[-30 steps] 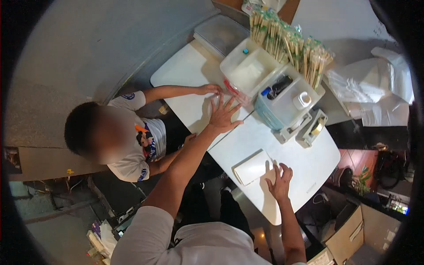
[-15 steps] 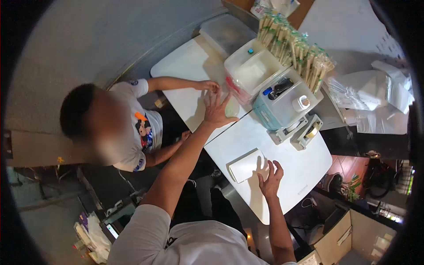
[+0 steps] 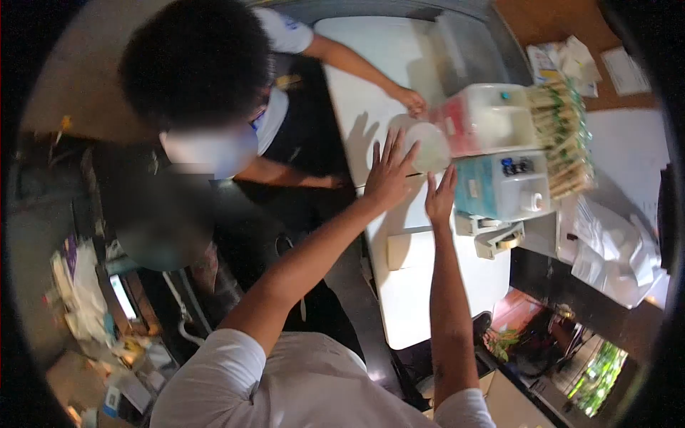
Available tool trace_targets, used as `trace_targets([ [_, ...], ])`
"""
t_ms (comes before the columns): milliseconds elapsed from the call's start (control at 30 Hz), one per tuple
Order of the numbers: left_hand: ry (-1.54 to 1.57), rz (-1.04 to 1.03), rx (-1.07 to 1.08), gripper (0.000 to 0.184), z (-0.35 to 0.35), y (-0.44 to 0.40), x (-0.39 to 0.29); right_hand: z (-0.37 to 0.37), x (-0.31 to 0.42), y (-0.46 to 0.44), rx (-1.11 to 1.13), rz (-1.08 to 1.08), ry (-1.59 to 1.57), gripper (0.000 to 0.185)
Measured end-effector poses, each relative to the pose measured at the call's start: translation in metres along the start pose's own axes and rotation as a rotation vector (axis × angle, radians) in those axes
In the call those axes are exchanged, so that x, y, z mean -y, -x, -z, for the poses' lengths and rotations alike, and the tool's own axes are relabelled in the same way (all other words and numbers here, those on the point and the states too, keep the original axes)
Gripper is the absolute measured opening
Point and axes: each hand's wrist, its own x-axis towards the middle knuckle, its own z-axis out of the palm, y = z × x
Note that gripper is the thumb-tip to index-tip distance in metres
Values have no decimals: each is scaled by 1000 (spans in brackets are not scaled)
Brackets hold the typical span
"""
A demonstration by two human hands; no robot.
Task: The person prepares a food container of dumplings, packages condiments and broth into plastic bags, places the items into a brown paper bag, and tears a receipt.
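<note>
A round, whitish, translucent item point(image 3: 429, 148) lies on the white table point(image 3: 410, 310); whether it is a lid, a plate or a bowl I cannot tell. My left hand point(image 3: 389, 175) is at its near left edge, fingers spread. Near its lower right edge is my right hand point(image 3: 441, 196), fingers stretched out. Neither hand is closed on the round item, and whether they touch it is unclear. A white rectangular item point(image 3: 410, 250), like a paper pad or folded sheet, lies on the table beside my right forearm.
Another person point(image 3: 207, 64) sits at the left, one hand point(image 3: 408, 100) just beyond the round item. A red-fronted bin point(image 3: 451, 128) and a blue-fronted bin point(image 3: 474, 189) line the right side, with tape dispensers point(image 3: 499, 239) and bundled wooden sticks point(image 3: 564, 139) nearby.
My right hand has left the white rectangular item and come up beside the round item. My left hand stays near the round item. The view has turned, and the other person leans forward.
</note>
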Motion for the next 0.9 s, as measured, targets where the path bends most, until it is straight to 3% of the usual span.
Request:
trace_targets([
  [33,98,56,-25,99,14,34,-1,-27,-34,-15,142,44,126,80],
  [67,191,115,-52,95,27,70,-3,-54,-66,-16,-73,367,89,82],
  [133,325,245,22,85,40,150,11,-45,-48,-20,65,-7,85,78],
  [200,391,407,99,71,41,228,35,-15,-5,6,-95,-151,19,74],
  [233,406,577,227,67,25,271,53,-6,-2,28,-164,-58,40,75],
  [267,426,743,363,63,2,315,73,8,33,57,-165,-250,-154,70],
  [333,451,1012,614,58,-35,376,110,12,50,121,-205,-27,-186,49],
  [367,439,1047,581,57,-40,390,120,9,52,158,-150,-130,-100,39],
  [433,419,1114,531,56,-46,412,126,1,71,237,164,-172,-203,18],
  [467,434,1087,527,53,-45,419,126,-6,63,276,479,-69,-237,25],
  [500,444,1060,514,50,-40,417,132,-8,82,292,772,308,79,29],
  [533,449,1032,500,48,-36,414,134,-21,113,301,995,291,224,37],
  [600,401,978,414,39,-37,413,136,-74,65,338,1013,488,388,44],
  [667,431,817,296,37,-49,438,145,-113,31,337,1141,463,671,45],
  [733,624,1126,350,41,-34,442,141,-136,5,326,1241,442,874,47],
  [833,569,1235,295,45,-55,479,146,-151,-17,318,1356,418,1036,49],
  [900,745,1230,59,45,-95,532,145,-162,-24,320,1429,405,1077,50],
])
